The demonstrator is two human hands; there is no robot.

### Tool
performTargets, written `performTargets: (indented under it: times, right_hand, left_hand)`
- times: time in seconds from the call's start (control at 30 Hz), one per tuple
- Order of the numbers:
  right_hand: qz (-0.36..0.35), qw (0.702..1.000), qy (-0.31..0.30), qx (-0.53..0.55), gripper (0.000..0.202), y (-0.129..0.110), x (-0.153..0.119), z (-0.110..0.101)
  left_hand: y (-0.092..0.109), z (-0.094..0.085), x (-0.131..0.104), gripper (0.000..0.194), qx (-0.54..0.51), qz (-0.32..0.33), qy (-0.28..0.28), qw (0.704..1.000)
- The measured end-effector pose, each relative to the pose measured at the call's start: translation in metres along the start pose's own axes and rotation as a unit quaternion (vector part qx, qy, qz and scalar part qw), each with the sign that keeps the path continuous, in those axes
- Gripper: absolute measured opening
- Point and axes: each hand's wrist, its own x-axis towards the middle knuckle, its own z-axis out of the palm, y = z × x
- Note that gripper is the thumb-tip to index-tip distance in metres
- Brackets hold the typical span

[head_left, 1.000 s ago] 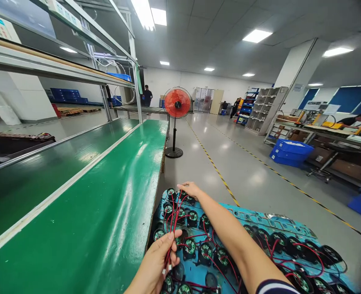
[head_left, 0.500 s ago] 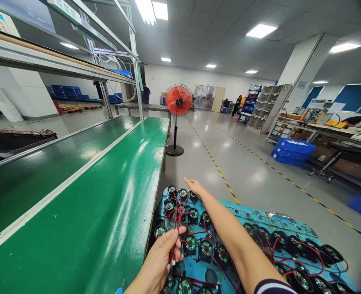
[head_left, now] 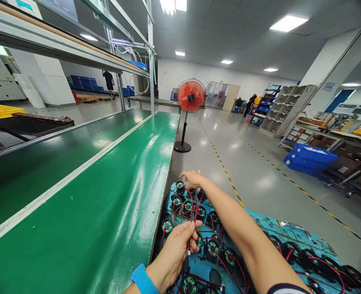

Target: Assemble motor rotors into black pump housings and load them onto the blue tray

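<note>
My left hand, with a blue band on its wrist, pinches a bundle of red wires above the blue tray. Small white connectors hang below its fingers. The wires run up to round black fan units at the tray's far left corner. My right hand reaches over that corner, at the far fan units, with its fingers apart and bent. Its palm side is hidden, and I see nothing held in it. More black fan units with red wires cover the tray.
A green conveyor surface runs along the left, beside the tray. Ahead stands a red pedestal fan. Blue bins sit by a workbench at right. People are in the far background.
The view has turned left. My right hand's fingers have changed from stretched out to more bent at the far corner. My left hand still holds the red wires.
</note>
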Motion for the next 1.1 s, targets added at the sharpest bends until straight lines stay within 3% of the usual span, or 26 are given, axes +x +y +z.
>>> performTargets:
  times: [0.1, 0.2, 0.37, 0.6, 0.73, 0.87, 1.0, 1.1]
  right_hand:
    - [-0.004, 0.999, -0.015, -0.050, 0.055, -0.024, 0.007, 0.006]
    - [0.002, 0.997, -0.019, -0.080, 0.048, -0.029, 0.008, 0.011]
    - [-0.014, 0.996, -0.058, -0.073, 0.038, -0.015, 0.010, 0.007]
    - [0.007, 0.999, -0.042, 0.020, 0.039, -0.011, 0.004, 0.002]
    - [-0.024, 0.995, -0.034, 0.088, 0.043, 0.012, -0.014, -0.017]
    - [-0.012, 0.996, -0.044, 0.081, 0.046, 0.033, -0.031, -0.034]
    - [0.009, 0.998, -0.055, 0.007, 0.064, 0.017, -0.037, -0.023]
    - [0.047, 0.997, -0.023, -0.063, 0.056, -0.004, -0.036, -0.005]
  left_hand:
    - [0.001, 0.002, -0.002, 0.060, -0.002, 0.009, 0.000, 1.000]
    - [0.000, 0.002, -0.004, 0.064, -0.002, 0.013, -0.004, 1.000]
    - [-0.001, 0.003, -0.005, 0.064, -0.005, 0.015, -0.018, 1.000]
    - [0.000, 0.001, 0.000, 0.055, -0.006, 0.012, -0.019, 1.000]
    - [0.001, -0.001, 0.003, 0.048, -0.022, 0.019, -0.013, 0.999]
    - [0.001, -0.001, 0.005, 0.042, -0.032, 0.011, -0.018, 0.999]
    - [0.000, -0.001, 0.006, 0.040, -0.033, 0.008, -0.022, 0.999]
    - [0.001, -0.001, 0.006, 0.041, -0.028, 0.009, -0.019, 0.999]
